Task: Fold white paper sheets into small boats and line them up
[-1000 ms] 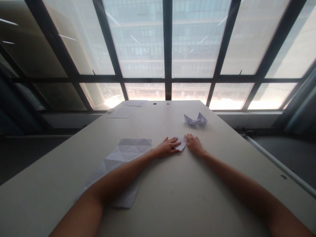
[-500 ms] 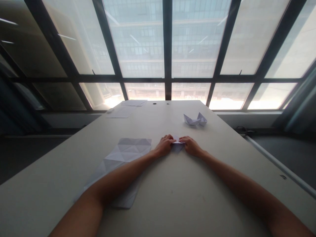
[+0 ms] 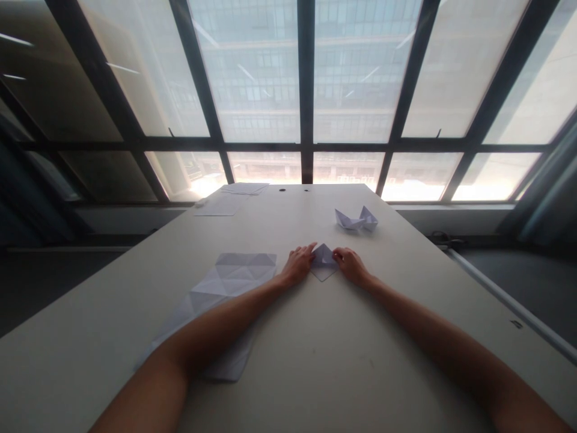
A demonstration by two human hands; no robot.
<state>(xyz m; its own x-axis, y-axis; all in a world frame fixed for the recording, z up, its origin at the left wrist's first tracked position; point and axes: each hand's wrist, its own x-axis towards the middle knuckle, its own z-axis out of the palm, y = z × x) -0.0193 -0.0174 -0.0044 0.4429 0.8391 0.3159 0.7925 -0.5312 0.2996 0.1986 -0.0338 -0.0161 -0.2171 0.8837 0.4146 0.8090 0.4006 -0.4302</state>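
Note:
A small folded white paper piece (image 3: 323, 263) lies on the pale table (image 3: 315, 337), shaped like a diamond with its upper half raised. My left hand (image 3: 298, 264) pinches its left side. My right hand (image 3: 349, 264) pinches its right side. Both arms stretch far forward across the table. To the left, under my left forearm, lies a creased white sheet (image 3: 225, 288) marked with triangle folds.
A finished folded paper boat (image 3: 356, 219) sits farther back on the right. Flat sheets (image 3: 234, 195) lie at the table's far left corner. Large windows with dark frames (image 3: 306, 90) rise behind the table. The table's right edge (image 3: 496, 288) drops to the floor.
My hands went from lying flat on the small paper to pinching its two sides. The paper has opened from a flat piece into a diamond with a raised flap.

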